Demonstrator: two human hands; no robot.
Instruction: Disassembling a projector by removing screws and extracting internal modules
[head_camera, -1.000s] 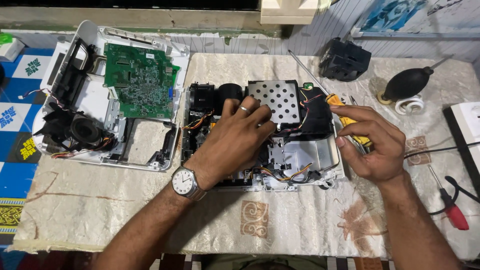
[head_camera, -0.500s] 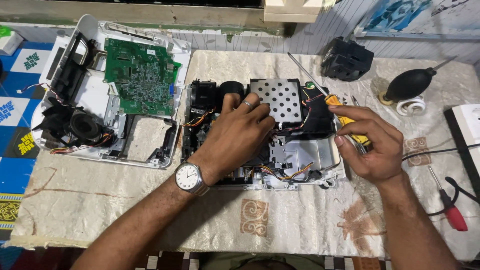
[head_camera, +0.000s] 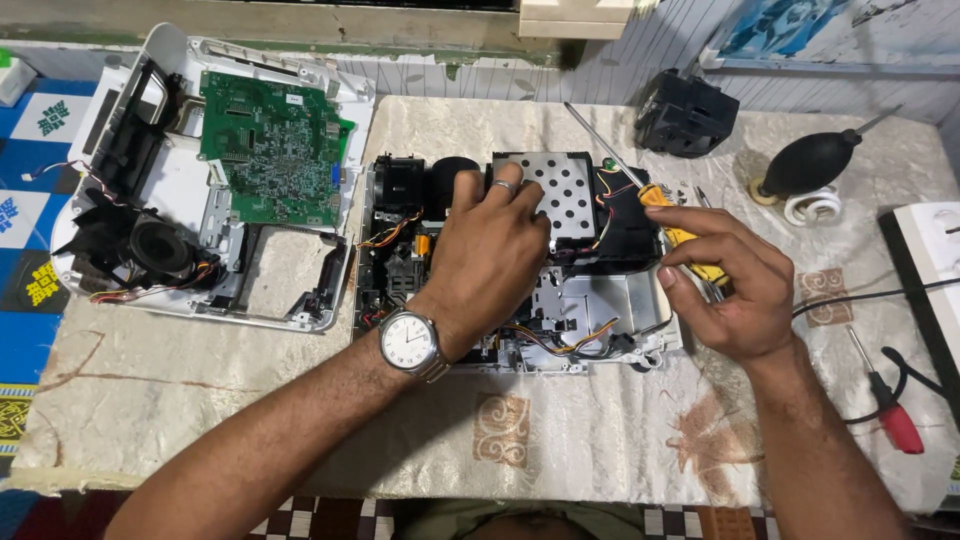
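While the left hand (head_camera: 495, 255) lies palm-down and relaxed on the opened projector chassis (head_camera: 515, 265), fingers spread over its perforated metal plate (head_camera: 560, 195), the right hand (head_camera: 730, 285) curls at the chassis's right edge, clenched round a yellow-handled screwdriver (head_camera: 680, 235) whose shaft angles up and away. Left of the chassis sits the white cover (head_camera: 205, 180) with its green circuit board (head_camera: 270, 145).
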